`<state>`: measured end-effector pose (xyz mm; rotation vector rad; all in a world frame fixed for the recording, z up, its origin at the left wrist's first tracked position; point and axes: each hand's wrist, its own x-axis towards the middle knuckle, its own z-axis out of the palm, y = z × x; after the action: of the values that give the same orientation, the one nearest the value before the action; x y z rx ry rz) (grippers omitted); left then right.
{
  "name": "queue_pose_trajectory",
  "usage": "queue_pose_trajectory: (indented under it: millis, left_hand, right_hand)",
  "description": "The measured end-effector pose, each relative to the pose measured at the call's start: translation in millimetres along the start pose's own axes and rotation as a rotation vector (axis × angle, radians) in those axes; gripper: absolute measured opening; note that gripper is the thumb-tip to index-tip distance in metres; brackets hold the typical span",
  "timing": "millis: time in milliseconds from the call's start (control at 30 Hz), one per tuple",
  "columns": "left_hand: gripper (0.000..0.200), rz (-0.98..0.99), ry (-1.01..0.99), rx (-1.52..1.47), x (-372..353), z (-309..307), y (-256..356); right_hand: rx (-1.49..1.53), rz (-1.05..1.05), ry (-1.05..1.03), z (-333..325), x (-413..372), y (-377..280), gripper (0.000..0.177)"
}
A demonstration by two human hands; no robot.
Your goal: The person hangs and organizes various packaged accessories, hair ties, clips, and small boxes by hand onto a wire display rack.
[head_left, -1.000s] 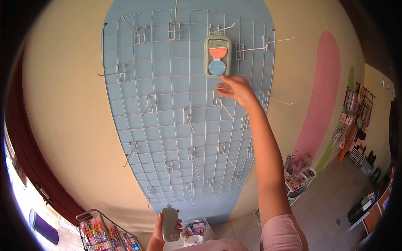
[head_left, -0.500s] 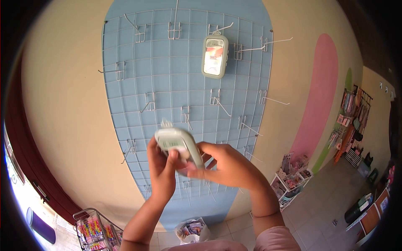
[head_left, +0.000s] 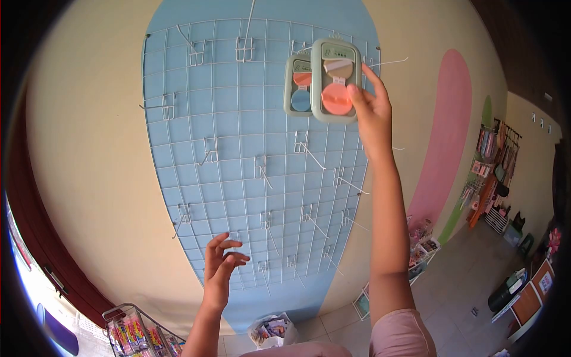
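High in front of the wall, my right hand (head_left: 373, 113) grips a pale green powder puff case (head_left: 336, 113) by its right side, thumb on the front and fingers behind. Its clear window shows a beige and a coral round puff, each with a band across. Partly covered by it, a second green puff case (head_left: 290, 89) with a coral and a blue puff hangs on the white wire grid (head_left: 241, 128). A hook lies at the top of the held case in this view. Lower down, my left hand (head_left: 220, 268) holds nothing, its fingers apart and loosely bent before the grid.
Several white wire hooks, one a lower hook (head_left: 312, 153), jut out from the grid. On the floor below stands a white plastic bag (head_left: 288, 333) of packets. A wire rack (head_left: 119, 309) is at the lower left, a white shelf (head_left: 363, 303) at the right.
The case has gone from both hands at chest height up to the hanging one, carried by my right hand. My left hand has let go and dropped lower.
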<state>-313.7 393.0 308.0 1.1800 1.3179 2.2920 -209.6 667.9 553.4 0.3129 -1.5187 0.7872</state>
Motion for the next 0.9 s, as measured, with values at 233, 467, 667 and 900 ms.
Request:
queue_pose_trajectory:
  millis: [233, 467, 667, 900]
  left_hand:
    - [0.042, -0.165, 0.208, -0.059, -45, -59, -31]
    - [0.038, -0.254, 0.407, -0.054, -87, -101, -45]
    - [0.038, -0.325, 0.498, -0.055, -113, -118, -54]
    - [0.034, -0.391, 0.533, -0.052, -132, -126, -71]
  right_hand:
    - [-0.03, 0.126, 0.029, 8, -4, -8, 0.053]
    - [-0.06, 0.128, 0.055, 11, -12, -2, 0.052]
    - [0.063, -0.056, 0.156, 21, -7, 12, 0.05]
    - [-0.058, 0.076, 0.169, 28, -16, 17, 0.051]
